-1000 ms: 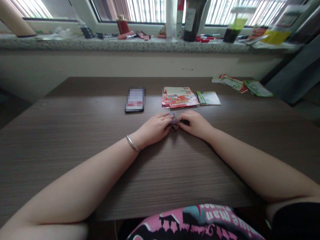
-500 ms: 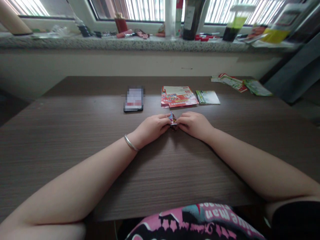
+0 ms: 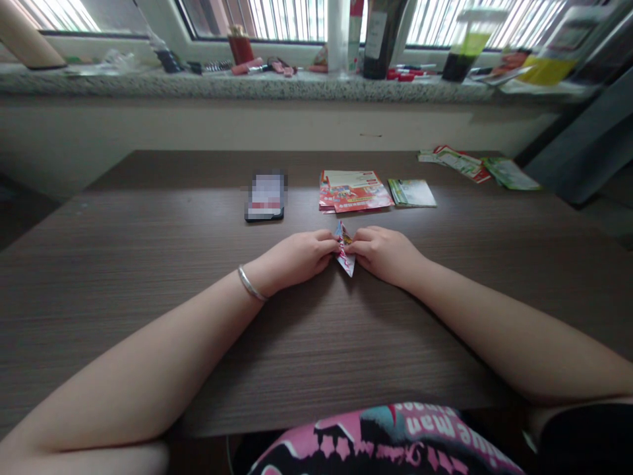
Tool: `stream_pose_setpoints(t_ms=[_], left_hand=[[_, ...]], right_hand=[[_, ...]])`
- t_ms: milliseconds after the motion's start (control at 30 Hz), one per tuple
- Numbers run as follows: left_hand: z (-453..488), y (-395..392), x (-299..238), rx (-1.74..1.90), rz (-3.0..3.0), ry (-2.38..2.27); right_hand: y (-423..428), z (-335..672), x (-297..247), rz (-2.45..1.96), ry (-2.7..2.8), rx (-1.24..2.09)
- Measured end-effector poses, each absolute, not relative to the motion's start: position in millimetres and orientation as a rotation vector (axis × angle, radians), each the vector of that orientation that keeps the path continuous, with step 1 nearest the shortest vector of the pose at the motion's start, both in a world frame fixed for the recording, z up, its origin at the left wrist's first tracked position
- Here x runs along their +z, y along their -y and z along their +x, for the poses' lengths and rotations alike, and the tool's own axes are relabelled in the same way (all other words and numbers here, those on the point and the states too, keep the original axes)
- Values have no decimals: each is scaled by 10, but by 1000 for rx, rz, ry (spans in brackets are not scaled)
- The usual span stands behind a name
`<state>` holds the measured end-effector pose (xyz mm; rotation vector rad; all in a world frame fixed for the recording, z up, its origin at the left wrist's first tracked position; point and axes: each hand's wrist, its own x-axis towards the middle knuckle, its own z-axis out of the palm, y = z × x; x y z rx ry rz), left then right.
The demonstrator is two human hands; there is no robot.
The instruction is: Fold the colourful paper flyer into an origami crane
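Observation:
A small folded paper (image 3: 346, 260), printed in several colours and pointed at its near and far ends, is held between my two hands over the middle of the table. My left hand (image 3: 310, 253) pinches its left side with thumb and fingertips. From the other side, my right hand (image 3: 384, 251) grips the right edge, fingers curled and closed. The fingertips cover the paper's middle. Just beyond the hands lies a stack of red and cream printed sheets (image 3: 353, 192).
A phone (image 3: 266, 198) with a blurred-out screen rests left of the sheets. Green-and-white paper squares (image 3: 414, 193) sit to their right, with more printed slips (image 3: 462, 163) at the back right. Bottles and small items line the stone windowsill (image 3: 277, 87) behind the brown table (image 3: 123, 264).
The folded paper has turned so that a pointed flap now shows toward me, below my fingertips. Both hands have shifted slightly and still hold it.

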<state>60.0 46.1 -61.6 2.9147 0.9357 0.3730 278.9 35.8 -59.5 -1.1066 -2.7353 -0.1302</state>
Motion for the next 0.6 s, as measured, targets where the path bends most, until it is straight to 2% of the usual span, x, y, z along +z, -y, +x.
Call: stream_pose_setpoints(t_ms=[600], left_hand=[[610, -385, -535, 180, 3075, -1014]], right_hand=[[-330, 2751, -451, -1227, 2847, -244]])
